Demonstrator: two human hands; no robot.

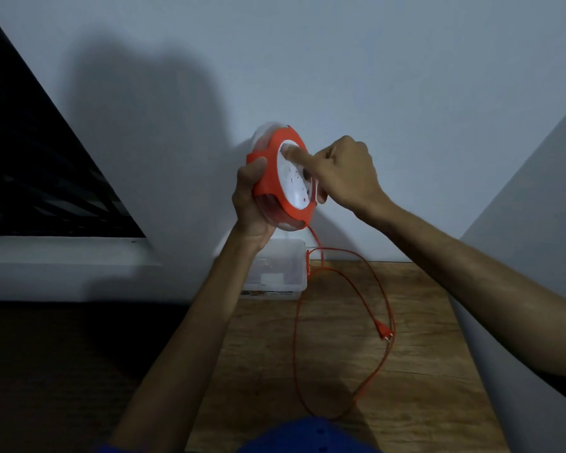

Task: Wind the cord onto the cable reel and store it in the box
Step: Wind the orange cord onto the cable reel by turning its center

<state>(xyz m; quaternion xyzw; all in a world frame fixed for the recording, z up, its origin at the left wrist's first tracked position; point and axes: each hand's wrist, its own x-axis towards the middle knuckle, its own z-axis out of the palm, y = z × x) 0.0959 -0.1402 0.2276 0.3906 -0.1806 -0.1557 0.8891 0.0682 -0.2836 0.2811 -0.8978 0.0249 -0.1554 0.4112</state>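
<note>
While your left hand (pixel 250 197) is clamping the cable reel (pixel 283 181), your right hand (pixel 342 173) is pressing a finger on its face, cord (pixel 384 305) trailing below your grip.

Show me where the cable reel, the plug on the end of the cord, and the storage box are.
cable reel (pixel 290 183): head view, on its white face.
plug (pixel 383 331): head view, on its orange body.
box (pixel 280 268): head view, on its clear wall.

I can't make out what lies inside the clear box (pixel 276 269); my left forearm (pixel 190 325) covers its near corner. The reel (pixel 283 178) is motion-blurred at its top, and my right hand (pixel 343 173) hides its far rim.
</note>
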